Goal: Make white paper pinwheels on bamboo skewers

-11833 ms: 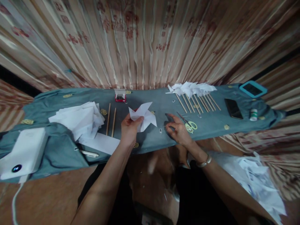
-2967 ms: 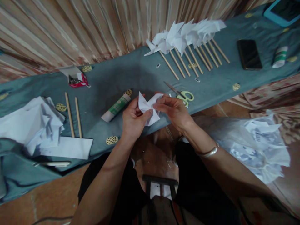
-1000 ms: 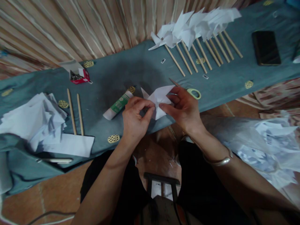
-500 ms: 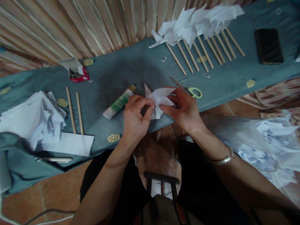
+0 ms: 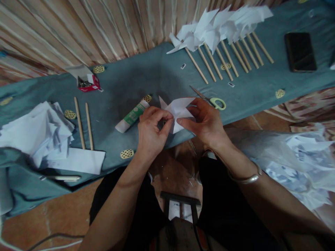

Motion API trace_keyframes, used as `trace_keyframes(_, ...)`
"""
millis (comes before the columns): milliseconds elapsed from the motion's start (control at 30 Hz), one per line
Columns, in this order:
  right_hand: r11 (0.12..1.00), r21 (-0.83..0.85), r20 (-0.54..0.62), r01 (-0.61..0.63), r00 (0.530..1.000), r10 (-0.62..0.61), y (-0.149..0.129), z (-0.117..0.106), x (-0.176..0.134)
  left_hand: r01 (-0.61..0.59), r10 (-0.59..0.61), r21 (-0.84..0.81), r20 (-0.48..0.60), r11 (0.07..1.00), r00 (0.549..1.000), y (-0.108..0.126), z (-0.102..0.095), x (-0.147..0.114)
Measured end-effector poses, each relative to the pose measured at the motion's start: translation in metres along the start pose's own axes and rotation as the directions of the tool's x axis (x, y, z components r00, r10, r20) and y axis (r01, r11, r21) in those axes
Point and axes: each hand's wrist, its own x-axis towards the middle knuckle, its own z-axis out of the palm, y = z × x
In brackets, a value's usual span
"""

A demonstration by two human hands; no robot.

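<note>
Between my two hands is a white paper pinwheel (image 5: 180, 106), with folded blades pointing up and to the right. My left hand (image 5: 154, 129) pinches its left side, thumb against forefinger; whatever else may be in that pinch is hidden. My right hand (image 5: 208, 120) grips the right-hand blades between thumb and fingers. A glue stick (image 5: 133, 115) with a green label lies just left of my left hand. Scissors (image 5: 216, 103) with light green handles lie behind my right hand.
Finished pinwheels on sticks (image 5: 209, 31) lie in a row at the back right, near a phone (image 5: 300, 51). At left are a paper pile (image 5: 39, 129), two wooden sticks (image 5: 80, 123), a pen (image 5: 62, 178) and a red box (image 5: 90, 83) of small metal pieces. A plastic bag (image 5: 293, 157) stands at right.
The paper pinwheel has tilted slightly in my hands, its upper left tip shifting a little left and down. My right thumb has slid slightly left. The things on the table stay put.
</note>
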Motion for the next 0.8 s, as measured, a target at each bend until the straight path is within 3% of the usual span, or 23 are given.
trace_keyframes(400, 0.999, 0.029, -0.017, -0.014, 1.000, 0.014, 0.0028, -0.0005, 0.0031, -0.022, 0.020, 0.051, 0.032, 0.998, 0.999, 0.0012, -0.0021, -0.0004)
trace_keyframes(800, 0.998, 0.022, -0.021, -0.067, 0.998, 0.067, 0.0015, -0.0019, 0.0055, -0.192, 0.174, 0.214, 0.097, 0.958, 0.980, 0.0032, -0.0016, -0.0040)
